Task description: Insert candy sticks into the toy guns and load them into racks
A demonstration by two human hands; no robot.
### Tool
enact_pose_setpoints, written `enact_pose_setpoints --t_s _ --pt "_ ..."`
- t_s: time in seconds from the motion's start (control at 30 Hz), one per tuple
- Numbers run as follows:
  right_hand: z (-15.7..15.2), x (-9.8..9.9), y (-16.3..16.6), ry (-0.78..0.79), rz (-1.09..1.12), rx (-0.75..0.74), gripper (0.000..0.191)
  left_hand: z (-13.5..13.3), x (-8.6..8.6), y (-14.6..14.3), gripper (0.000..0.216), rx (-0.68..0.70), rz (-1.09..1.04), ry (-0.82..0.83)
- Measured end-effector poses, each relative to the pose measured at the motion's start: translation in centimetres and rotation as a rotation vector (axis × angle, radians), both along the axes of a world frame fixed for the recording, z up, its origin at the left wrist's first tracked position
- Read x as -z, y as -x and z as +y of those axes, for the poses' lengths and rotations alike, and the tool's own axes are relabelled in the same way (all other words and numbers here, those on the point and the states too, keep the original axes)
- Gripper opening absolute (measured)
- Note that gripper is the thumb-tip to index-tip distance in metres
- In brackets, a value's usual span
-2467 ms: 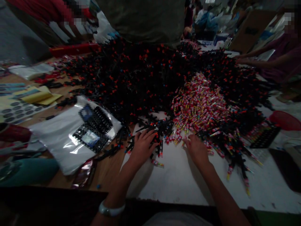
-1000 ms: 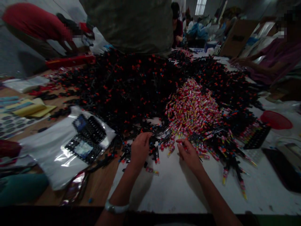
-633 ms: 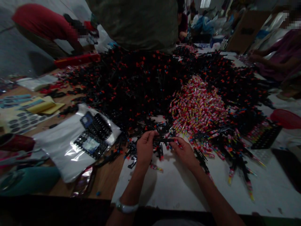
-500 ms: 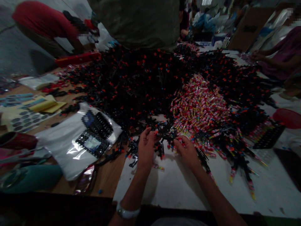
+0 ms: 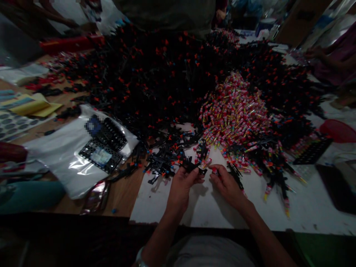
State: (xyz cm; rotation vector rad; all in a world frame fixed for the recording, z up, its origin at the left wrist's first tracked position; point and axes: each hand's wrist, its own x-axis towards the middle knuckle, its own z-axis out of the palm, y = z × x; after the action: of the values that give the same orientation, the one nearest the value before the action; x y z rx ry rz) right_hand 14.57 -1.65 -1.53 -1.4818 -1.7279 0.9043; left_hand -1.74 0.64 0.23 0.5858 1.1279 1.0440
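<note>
My left hand [image 5: 180, 189] is closed on a small black toy gun [image 5: 190, 165], held just above the white table surface. To the right of it my right hand [image 5: 229, 185] pinches a small tube with a red end [image 5: 214, 170], mostly hidden by the fingers. A narrow gap separates the two hands. Beyond them lies a heap of pink, red and yellow candy tubes [image 5: 235, 111]. Loose black toy guns [image 5: 164, 157] with orange and blue tips lie just past my left hand, and a huge pile of them [image 5: 155, 81] rises behind.
On the left a clear plastic bag [image 5: 58, 152] lies under black perforated trays [image 5: 101, 155]. A teal bottle [image 5: 30, 198] rests near the front edge. Guns with tubes attached [image 5: 279, 181] lie at right, near a black rack [image 5: 314, 150] and a red basin [image 5: 338, 130]. Other people work around the table.
The view has tipped downward. Earlier both hands were at the loose guns; now my left hand holds a toy gun nearer me, and my right hand has a red-ended tube.
</note>
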Motion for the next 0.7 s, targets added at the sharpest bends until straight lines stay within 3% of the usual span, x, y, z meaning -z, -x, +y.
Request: enact_pose_setpoints --t_s 0.33,0.7 --pt "0.28 0.62 -0.44 -0.067 0.001 -0.092 0.031 -0.11 -0.95 -0.72 0.034 0.022 0.141 -0.032" --pt "0.18 0.74 -0.06 -0.053 0.026 -0.043 0.028 -0.11 -0.58 -0.86 0.032 0.010 0.182 -0.023"
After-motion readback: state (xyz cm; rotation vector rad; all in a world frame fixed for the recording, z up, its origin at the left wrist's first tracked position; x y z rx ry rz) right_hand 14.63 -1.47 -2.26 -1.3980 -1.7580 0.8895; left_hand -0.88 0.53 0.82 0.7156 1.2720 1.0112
